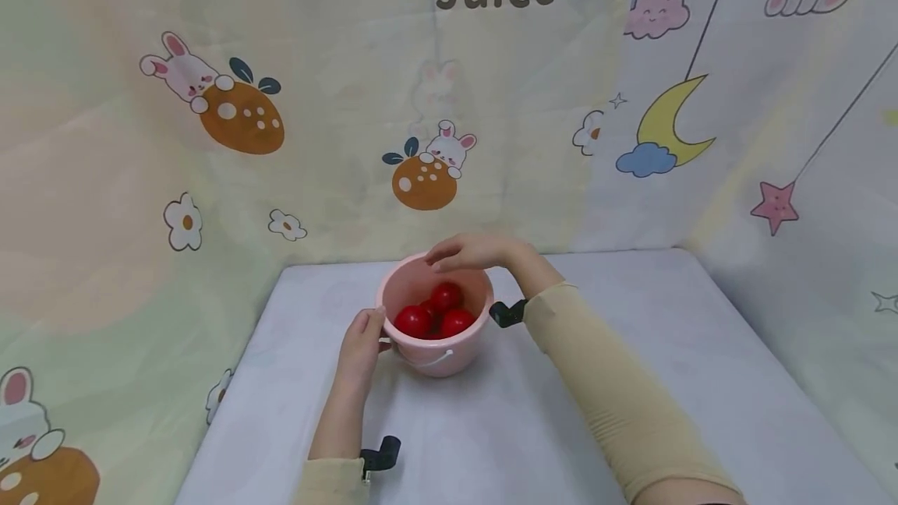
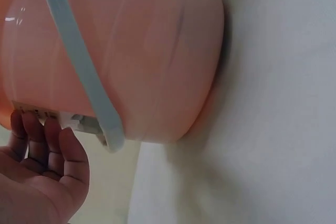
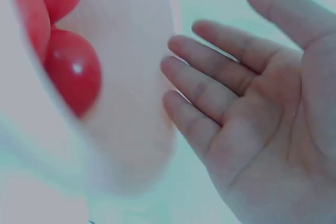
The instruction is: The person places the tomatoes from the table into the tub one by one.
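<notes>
A pink bucket (image 1: 438, 357) with a pale handle (image 2: 79, 56) stands on the table, its mouth tilted toward me in the head view. Inside lie several glossy red round things (image 1: 447, 297) that look like tomatoes, also seen in the right wrist view as red balls (image 3: 73, 72). My left hand (image 1: 361, 349) holds the bucket at its left rim, curled fingertips (image 2: 65, 135) against the outer wall near the handle's joint. Over the far right rim hovers my right hand (image 1: 477, 252); its fingers are spread and nearly straight, the palm holding nothing.
The bucket rests toward the back of a white-covered table (image 1: 603, 380). Behind it hangs a printed cloth (image 1: 337, 100) with rabbits and flowers, and more cloth rises along both sides. A black wrist mount (image 1: 381, 454) sits on the left forearm.
</notes>
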{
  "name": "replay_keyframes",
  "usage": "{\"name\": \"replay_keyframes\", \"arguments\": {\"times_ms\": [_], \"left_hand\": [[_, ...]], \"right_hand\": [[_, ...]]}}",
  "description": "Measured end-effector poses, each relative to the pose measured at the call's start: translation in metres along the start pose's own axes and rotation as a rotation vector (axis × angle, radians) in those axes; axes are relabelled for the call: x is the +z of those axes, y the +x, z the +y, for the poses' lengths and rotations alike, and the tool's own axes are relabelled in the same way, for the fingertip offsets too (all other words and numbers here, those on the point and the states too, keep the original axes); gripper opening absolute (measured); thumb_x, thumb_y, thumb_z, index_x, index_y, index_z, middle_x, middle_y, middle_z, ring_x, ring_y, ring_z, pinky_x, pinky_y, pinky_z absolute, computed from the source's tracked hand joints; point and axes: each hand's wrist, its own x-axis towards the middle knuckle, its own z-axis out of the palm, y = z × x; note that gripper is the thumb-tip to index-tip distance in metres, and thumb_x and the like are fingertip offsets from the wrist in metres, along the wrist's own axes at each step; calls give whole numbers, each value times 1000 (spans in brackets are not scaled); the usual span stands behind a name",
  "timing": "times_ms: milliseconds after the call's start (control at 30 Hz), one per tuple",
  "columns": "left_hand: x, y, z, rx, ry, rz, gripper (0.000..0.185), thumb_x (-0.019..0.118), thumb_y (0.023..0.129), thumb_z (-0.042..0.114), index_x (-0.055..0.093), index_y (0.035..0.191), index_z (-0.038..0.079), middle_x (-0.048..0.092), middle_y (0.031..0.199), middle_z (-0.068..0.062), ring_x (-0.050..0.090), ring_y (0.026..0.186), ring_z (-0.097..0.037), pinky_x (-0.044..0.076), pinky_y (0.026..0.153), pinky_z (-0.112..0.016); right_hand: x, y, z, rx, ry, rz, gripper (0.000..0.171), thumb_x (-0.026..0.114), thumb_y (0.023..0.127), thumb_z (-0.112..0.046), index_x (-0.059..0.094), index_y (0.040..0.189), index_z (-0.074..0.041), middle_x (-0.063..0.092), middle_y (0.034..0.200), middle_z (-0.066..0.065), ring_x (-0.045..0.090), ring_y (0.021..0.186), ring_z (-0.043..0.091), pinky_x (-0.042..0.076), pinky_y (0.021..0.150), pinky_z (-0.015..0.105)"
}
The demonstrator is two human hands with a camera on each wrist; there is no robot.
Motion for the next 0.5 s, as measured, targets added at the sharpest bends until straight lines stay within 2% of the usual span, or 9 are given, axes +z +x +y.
{"name": "replay_keyframes", "arguments": {"times_ms": [100, 267, 333, 400, 500], "left_hand": [[-4, 2, 2, 6, 50, 23, 45, 49, 98, 55, 58, 118, 16, 64, 116, -6, 59, 105, -22, 55, 89, -34], [-14, 7, 2, 13, 139, 42, 49, 48, 98, 57, 55, 128, 19, 64, 118, -6, 59, 106, -22, 54, 88, -33], [-19, 8, 1, 26, 172, 45, 53, 47, 98, 57, 53, 133, 18, 63, 123, -8, 59, 111, -24, 53, 93, -39], [-24, 8, 0, 48, 219, 54, 58, 45, 98, 58, 49, 139, 18, 61, 131, -10, 56, 120, -28, 51, 99, -47], [-29, 5, -2, 126, 331, 81, 65, 40, 99, 60, 41, 147, 17, 51, 145, -12, 46, 135, -33, 43, 107, -58]], "right_hand": [[-6, -26, 4, -22, -12, 73, 54, 61, 91, -50, 55, 140, -26, 56, 139, -5, 46, 133, 21, 51, 99, 49], [4, -76, 17, 47, -66, 191, 54, 59, 92, -54, 54, 141, -32, 54, 144, -4, 46, 136, 25, 47, 102, 57], [14, -93, 24, 80, -108, 233, 54, 58, 92, -56, 53, 142, -34, 52, 147, -3, 45, 138, 26, 45, 104, 59], [25, -108, 30, 98, -119, 270, 58, 57, 92, -58, 51, 143, -31, 51, 149, -1, 43, 141, 28, 42, 107, 59], [44, -127, 35, 117, -143, 336, 64, 56, 93, -58, 49, 146, -24, 48, 151, 3, 40, 143, 30, 38, 112, 58]]}}
